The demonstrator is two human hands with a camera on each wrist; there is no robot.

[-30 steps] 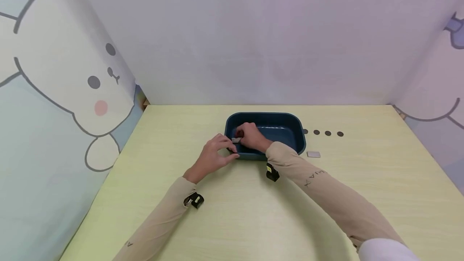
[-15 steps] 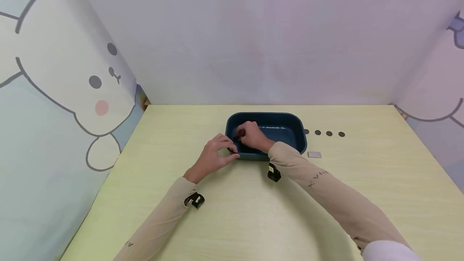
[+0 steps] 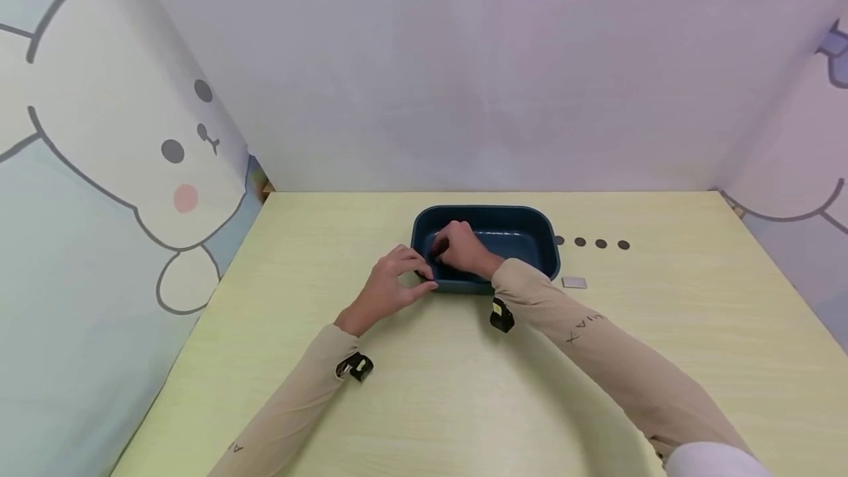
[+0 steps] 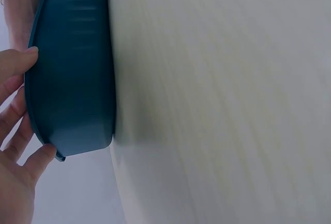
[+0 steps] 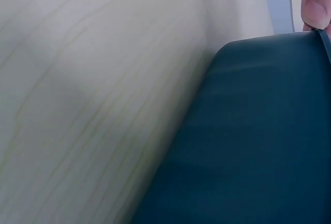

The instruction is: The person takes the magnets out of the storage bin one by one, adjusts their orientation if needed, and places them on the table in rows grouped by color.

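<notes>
A dark blue basin (image 3: 517,245) with rounded corners stands on the table. My left hand (image 3: 387,282) grips its rim at the near left corner. In the left wrist view, fingertips lie along the edge of the basin wall (image 4: 72,89). The right hand (image 3: 460,247) reaches over the near rim into the left part of the basin, its fingers bent downward. What lies under or between those fingers is hidden. From the right wrist, the outer basin wall (image 5: 248,131) fills much of the view, with a fingertip (image 5: 316,12) at its rim.
Right of the basin, several small dark discs (image 3: 601,244) lie in a row, the leftmost close to the basin wall. A small flat silvery rectangle (image 3: 574,283) lies nearer on the pale wooden table (image 3: 411,389). A fabric backdrop (image 3: 464,94) rises behind the table.
A small pale piece visible by the right fingers inside the basin one second ago is now out of sight. The right fingers shifted slightly; the left hand stays at the rim.
</notes>
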